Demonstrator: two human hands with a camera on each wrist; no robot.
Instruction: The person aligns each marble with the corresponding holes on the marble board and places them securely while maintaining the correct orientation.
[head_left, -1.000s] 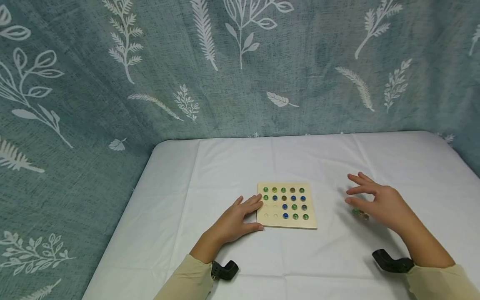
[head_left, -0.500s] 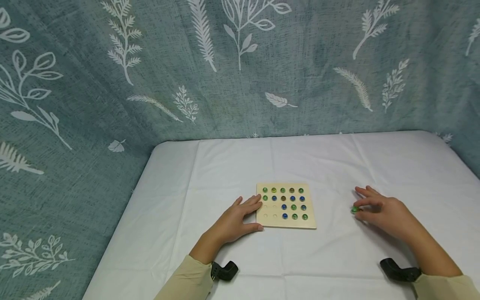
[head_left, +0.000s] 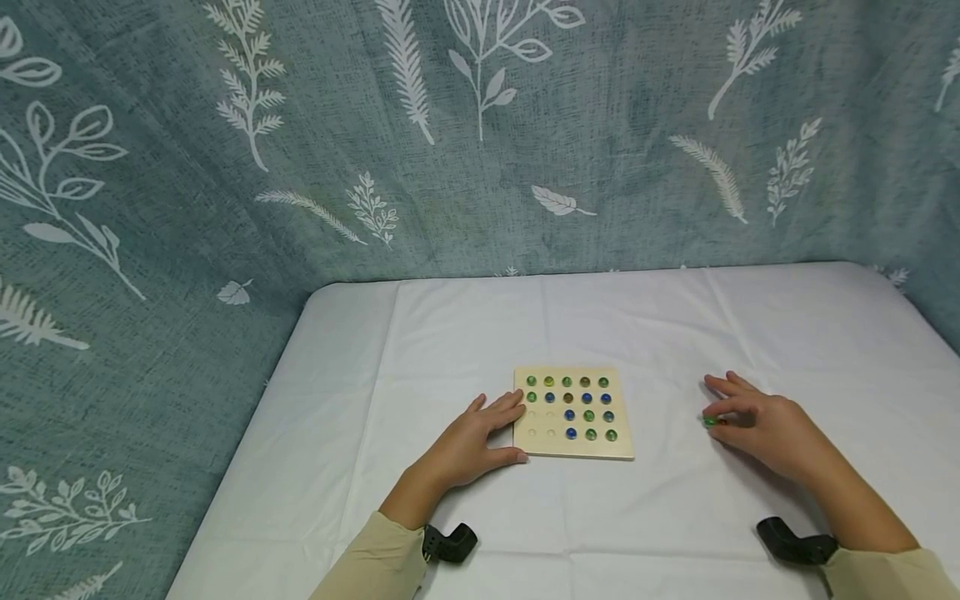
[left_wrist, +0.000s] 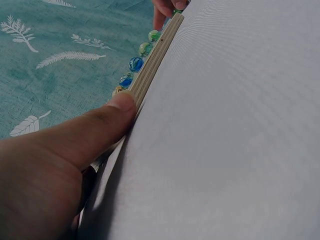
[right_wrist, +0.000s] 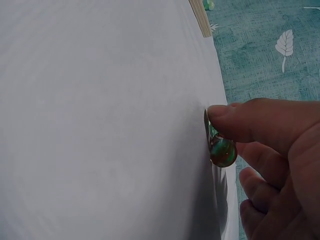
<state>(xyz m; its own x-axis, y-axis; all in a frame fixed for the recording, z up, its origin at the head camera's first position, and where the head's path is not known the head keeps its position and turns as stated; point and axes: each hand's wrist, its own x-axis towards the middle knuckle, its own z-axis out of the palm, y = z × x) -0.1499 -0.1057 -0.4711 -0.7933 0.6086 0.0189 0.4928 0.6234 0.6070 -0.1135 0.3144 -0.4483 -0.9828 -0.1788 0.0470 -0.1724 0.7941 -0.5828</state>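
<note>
Bracing the wooden board (head_left: 573,412) with your left hand (head_left: 468,446), fingers flat and thumb at its near edge, you have sixteen marbles seated and four left holes bare. Your right hand (head_left: 765,425) pinches a green marble (head_left: 709,422) on the cloth, well right.

Green glass marble (head_left: 710,422) on white cloth, pinched; square wooden board (head_left: 573,412) flat, most holes filled with marbles.

Marble (right_wrist: 222,150) half hidden under the thumb; board (right_wrist: 200,17) cut off at the top edge.
</note>
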